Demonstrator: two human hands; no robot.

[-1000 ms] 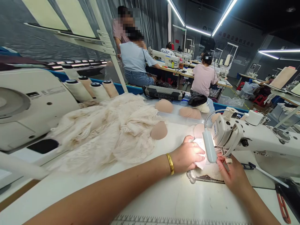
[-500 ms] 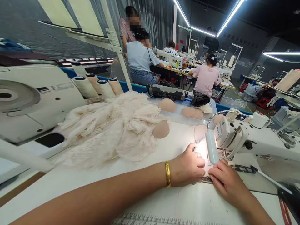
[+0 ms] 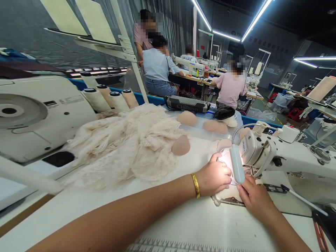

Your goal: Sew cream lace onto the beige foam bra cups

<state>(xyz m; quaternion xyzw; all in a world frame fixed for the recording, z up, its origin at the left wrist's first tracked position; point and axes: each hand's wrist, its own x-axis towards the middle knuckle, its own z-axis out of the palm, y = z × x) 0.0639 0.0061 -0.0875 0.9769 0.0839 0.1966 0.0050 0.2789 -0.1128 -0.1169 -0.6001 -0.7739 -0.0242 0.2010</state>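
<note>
Left hand (image 3: 214,177): holding pale fabric (image 3: 226,156) beside the sewing machine (image 3: 296,157).
Right hand (image 3: 256,196): just before the machine; grip, I can't tell.
Cream cloth (image 3: 131,140): left of the machine.

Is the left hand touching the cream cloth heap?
No, the left hand is on the pale piece by the lamp, apart from the cream cloth heap.
</note>
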